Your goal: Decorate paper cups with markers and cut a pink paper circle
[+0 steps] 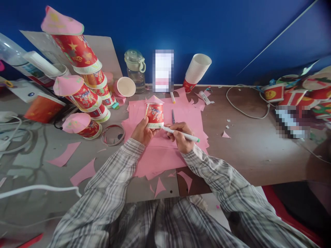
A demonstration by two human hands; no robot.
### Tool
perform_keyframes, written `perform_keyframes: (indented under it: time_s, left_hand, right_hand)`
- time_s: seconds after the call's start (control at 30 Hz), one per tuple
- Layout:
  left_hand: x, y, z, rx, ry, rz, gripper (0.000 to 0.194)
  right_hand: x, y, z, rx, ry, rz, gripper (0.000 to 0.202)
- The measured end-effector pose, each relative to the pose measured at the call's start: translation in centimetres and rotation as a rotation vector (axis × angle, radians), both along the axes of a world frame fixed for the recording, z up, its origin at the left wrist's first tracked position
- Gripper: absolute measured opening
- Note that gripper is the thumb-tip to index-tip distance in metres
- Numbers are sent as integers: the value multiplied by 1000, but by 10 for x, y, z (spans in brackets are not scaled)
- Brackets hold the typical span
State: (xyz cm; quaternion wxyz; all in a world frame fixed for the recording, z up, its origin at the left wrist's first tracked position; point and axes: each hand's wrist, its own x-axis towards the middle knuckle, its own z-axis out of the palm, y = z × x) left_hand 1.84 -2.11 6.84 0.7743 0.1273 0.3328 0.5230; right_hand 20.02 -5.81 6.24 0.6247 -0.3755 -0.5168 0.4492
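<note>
My left hand [143, 131] is closed around the lower left of a red paper cup [155, 114], which is upside down with its pale rim at the bottom. A pink paper cone [154, 99] sits on the cup's upper end. In my right hand [183, 136] is a white marker [190, 136] with a green end, its tip at the cup's pale rim, where small green marks show. Under both hands lie pink paper sheets [170, 158]. A dark, thin pointed tool [173, 116] rests on them just beyond my right hand.
Stacked red cups with pink cones [85, 62] stand at left. A water bottle [136, 72], a lit blurred screen [162, 70] and a stack of cups [198, 70] line the blue wall. A tape roll [113, 143], glue stick [204, 97] and cable [248, 115] lie about.
</note>
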Motion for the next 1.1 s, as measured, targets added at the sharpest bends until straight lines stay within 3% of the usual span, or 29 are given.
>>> perform_keyframes:
  time_s: [0.23,0.43,0.8,1.1]
  left_hand:
    - [-3,2,0,-26,0,-26,33]
    - [-4,2,-3,-3,-18,-45,45]
    - [-3,1,2,-20,0,-31,31]
    - [-3,1,0,-11,1,-33,36]
  right_hand:
    - [-4,2,3,-29,105,-10,45]
    - [-8,4,8,-19,119,-15,46]
    - [-7,4,4,-4,112,-10,47]
    - [-9,4,7,-24,113,-21,47]
